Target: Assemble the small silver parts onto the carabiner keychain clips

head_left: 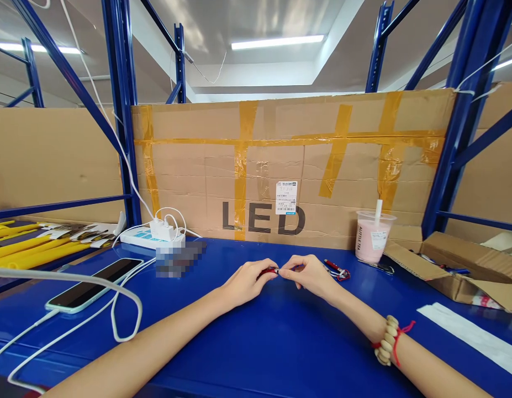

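My left hand [248,282] pinches a small red item with a shiny metal end [269,271] between thumb and fingers. My right hand [310,276] comes in from the other side, its thumb and fingertips closed at the metal end. Fingers cover most of the item, so its exact kind does not show. Just beyond the right hand, a few small red and metal pieces [338,272] lie on the blue tabletop [247,342]. Both hands are just above the table, in the middle of the view.
A pink drink cup with a straw [372,237] stands behind on the right, near an open cardboard box [466,271] and a white paper strip [471,337]. Leftward are a phone [94,284], white cables, a power strip [146,237] and yellow-handled tools [36,251]. Cardboard [189,182] closes the back.
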`<state>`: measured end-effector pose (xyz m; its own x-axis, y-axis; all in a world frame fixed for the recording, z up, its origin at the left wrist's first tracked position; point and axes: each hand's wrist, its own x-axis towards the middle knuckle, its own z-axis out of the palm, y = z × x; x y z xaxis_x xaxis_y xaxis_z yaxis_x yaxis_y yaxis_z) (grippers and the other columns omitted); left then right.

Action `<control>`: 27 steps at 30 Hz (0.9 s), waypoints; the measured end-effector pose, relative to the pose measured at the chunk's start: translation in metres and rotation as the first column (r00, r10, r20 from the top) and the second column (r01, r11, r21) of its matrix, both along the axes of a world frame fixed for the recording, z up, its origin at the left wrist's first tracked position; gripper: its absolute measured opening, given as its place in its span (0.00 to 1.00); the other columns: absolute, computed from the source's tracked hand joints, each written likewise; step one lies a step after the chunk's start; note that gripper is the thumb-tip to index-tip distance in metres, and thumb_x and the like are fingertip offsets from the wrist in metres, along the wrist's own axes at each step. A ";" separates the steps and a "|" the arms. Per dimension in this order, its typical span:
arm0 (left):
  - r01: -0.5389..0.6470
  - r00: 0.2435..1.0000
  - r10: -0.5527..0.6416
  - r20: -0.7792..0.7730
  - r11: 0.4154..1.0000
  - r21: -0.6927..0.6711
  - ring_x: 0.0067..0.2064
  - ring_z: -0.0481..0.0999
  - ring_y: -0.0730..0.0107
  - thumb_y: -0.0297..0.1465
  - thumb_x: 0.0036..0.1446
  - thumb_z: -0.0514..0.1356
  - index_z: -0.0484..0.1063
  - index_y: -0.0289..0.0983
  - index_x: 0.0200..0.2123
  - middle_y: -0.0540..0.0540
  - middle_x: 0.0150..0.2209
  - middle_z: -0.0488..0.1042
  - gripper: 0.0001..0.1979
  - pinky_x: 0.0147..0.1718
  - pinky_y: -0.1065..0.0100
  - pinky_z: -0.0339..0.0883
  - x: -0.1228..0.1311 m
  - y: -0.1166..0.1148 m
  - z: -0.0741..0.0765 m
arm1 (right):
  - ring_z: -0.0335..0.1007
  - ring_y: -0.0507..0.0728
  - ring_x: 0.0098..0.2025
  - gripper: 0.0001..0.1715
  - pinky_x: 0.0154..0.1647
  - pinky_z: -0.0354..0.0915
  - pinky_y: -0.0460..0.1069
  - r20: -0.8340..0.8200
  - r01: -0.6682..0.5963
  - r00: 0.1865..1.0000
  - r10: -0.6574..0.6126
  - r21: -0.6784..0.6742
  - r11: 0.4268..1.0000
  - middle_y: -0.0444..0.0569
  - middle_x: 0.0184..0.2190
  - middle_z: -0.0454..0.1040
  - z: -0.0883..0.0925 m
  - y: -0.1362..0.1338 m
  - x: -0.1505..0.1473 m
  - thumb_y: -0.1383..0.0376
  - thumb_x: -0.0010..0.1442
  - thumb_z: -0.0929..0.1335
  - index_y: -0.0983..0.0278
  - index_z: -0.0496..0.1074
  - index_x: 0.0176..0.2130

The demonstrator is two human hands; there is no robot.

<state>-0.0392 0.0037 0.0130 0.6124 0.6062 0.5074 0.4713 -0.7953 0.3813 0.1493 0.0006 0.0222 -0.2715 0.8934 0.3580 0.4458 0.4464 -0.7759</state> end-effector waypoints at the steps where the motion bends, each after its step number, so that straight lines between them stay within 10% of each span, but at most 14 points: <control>1: -0.004 1.000 0.004 -0.020 1.000 -0.012 0.35 0.72 0.70 0.32 0.62 0.49 0.67 0.39 0.41 0.49 0.35 0.74 0.10 0.35 0.72 0.64 0.000 -0.001 0.001 | 0.59 0.45 0.15 0.16 0.16 0.56 0.44 0.004 -0.004 1.000 0.004 -0.007 1.000 0.46 0.25 0.73 0.001 0.000 0.000 0.55 0.44 0.71 0.67 0.75 0.25; 22: 0.056 0.998 -0.056 -0.007 0.998 0.003 0.31 0.71 0.72 0.28 0.61 0.47 0.69 0.37 0.36 0.49 0.30 0.72 0.11 0.32 0.74 0.62 0.005 -0.012 -0.005 | 0.63 0.45 0.17 0.16 0.25 0.60 0.44 0.429 -0.237 0.897 0.108 0.261 0.936 0.44 0.26 0.71 0.008 -0.011 0.008 0.63 0.59 0.62 0.64 0.72 0.24; 27: -0.008 0.996 0.000 0.092 0.996 0.089 0.34 0.72 0.70 0.28 0.61 0.46 0.70 0.36 0.36 0.47 0.32 0.73 0.12 0.36 0.71 0.64 0.010 -0.017 -0.005 | 0.61 0.46 0.16 0.23 0.21 0.59 0.44 0.319 -0.169 0.944 0.084 0.250 0.953 0.44 0.22 0.66 0.011 -0.020 -0.001 0.56 0.60 0.60 0.65 0.67 0.20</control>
